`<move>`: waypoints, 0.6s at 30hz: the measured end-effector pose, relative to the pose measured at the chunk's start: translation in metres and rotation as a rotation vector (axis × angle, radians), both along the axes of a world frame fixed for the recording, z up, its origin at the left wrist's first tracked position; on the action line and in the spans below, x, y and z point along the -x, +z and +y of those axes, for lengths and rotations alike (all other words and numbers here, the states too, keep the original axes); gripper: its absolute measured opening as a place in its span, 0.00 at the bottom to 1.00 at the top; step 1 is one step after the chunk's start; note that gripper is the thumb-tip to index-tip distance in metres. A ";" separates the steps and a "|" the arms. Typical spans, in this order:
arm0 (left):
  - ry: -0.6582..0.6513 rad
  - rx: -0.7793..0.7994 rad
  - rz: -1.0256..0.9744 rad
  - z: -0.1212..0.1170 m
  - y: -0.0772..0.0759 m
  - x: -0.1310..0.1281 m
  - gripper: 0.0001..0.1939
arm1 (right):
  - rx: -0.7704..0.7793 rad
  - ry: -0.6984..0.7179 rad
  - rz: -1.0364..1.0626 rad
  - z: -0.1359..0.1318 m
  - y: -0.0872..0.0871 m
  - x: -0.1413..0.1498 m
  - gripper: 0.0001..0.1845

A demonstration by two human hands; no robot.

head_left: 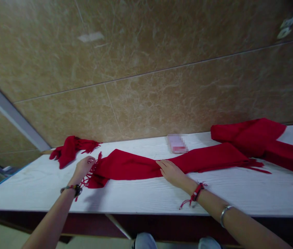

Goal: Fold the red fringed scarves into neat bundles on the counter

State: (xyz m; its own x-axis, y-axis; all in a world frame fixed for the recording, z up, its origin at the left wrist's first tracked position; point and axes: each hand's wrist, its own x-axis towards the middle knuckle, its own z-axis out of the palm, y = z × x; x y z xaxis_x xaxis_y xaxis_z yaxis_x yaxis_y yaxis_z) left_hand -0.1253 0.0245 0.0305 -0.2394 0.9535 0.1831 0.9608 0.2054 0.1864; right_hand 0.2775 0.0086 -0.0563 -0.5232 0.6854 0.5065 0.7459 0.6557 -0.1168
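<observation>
A long red scarf (133,166) lies stretched from left to right across the white tabletop (146,197). At its left end my left hand (84,168) is closed, thumb and fingers pinched on the fringe, which hangs in knotted strands by my wrist. My right hand (171,172) rests flat on the middle of the scarf, fingers extended and palm down. The scarf narrows under that hand, and its right end shows loose tassels. Close behind my left hand is a small crumpled red fringed cloth (70,152).
More red cloth (250,136) is heaped at the back right, against the tiled wall (162,97). A blurred-out flat pale object (177,143) lies behind the scarf. The table's front edge runs just below my hands.
</observation>
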 end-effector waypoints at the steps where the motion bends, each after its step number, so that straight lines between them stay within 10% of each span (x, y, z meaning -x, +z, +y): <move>1: -0.027 0.038 -0.018 -0.004 -0.003 0.005 0.20 | -0.012 0.005 0.003 0.001 -0.002 0.000 0.20; 7: -0.166 0.179 0.049 -0.021 -0.025 0.005 0.22 | -0.051 0.020 -0.011 0.003 -0.006 -0.001 0.21; 18: 0.017 0.056 0.134 -0.020 -0.011 0.011 0.20 | -0.067 0.007 0.000 0.006 -0.012 -0.002 0.21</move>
